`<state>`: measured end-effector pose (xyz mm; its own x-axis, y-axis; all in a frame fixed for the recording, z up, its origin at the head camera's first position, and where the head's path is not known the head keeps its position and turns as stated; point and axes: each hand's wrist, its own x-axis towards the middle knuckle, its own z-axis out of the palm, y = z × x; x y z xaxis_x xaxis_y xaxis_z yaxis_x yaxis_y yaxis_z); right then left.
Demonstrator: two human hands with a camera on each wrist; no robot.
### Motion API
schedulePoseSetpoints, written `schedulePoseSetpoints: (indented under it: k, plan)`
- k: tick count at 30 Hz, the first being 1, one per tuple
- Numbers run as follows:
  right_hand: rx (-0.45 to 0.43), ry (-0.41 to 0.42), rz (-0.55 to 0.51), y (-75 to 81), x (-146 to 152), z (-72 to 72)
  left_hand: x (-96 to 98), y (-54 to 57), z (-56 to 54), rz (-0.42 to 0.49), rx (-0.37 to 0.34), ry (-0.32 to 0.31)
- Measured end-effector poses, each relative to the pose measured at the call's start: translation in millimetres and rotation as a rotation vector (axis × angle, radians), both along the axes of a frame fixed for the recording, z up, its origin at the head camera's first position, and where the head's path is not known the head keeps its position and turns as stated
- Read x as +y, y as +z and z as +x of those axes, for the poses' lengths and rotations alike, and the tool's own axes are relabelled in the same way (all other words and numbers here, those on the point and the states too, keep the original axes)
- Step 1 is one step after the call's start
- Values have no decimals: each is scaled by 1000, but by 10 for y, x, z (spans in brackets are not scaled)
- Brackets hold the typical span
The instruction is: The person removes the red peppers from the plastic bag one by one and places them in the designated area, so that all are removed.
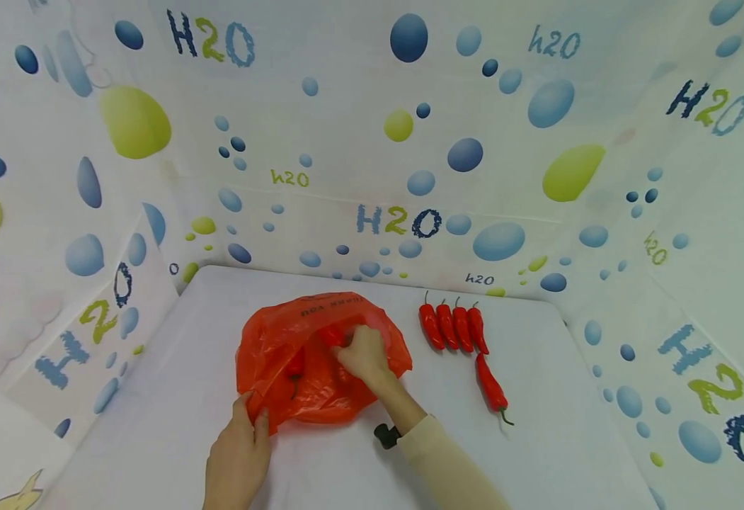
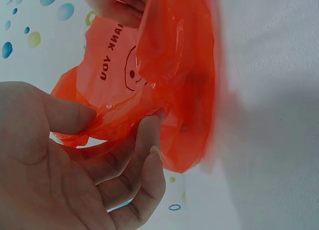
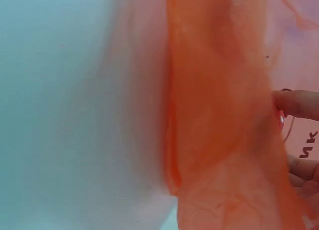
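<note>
A red plastic bag (image 1: 263,340) with dark "THANK YOU" print lies on the white table, its mouth facing me. My left hand (image 1: 239,453) pinches the near left edge of the bag between thumb and fingers; the left wrist view shows this hand (image 2: 75,155) close up. Inside the bag's mouth, my right hand (image 1: 364,354) has curled fingers. By its fingertips, in the right wrist view, shows a bit of shiny red chili pepper (image 3: 281,119), mostly hidden by the bag. Another chili pepper (image 1: 294,367) with a dark stem lies inside the bag.
Right of the bag, several red chili peppers (image 1: 446,326) lie side by side in a row, stems away from me. Nearer lies a single chili pepper (image 1: 490,384), its stem toward me. A white sheet with blue and green spots (image 1: 346,142) hangs around the table (image 1: 569,425).
</note>
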<state>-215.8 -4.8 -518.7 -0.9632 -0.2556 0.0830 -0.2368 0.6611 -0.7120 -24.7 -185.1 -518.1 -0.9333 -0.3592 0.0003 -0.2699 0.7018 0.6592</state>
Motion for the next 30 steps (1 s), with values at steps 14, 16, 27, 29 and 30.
schedulePoseSetpoints:
  k: [14,16,27,29,30]
  plan:
    - [0,-30,-5,138,23,172,-3,-1,-5,1,-8,-7]
    - [-14,-31,-19,149,33,198,-8,0,-2,-2,1,-6]
    - [-27,-27,-105,241,112,342,3,-9,-2,3,-12,-7]
    - [-33,-30,-126,263,135,377,1,-8,-1,1,-9,-7]
    - [-38,-37,-132,268,146,392,-2,-5,1,3,-6,-7]
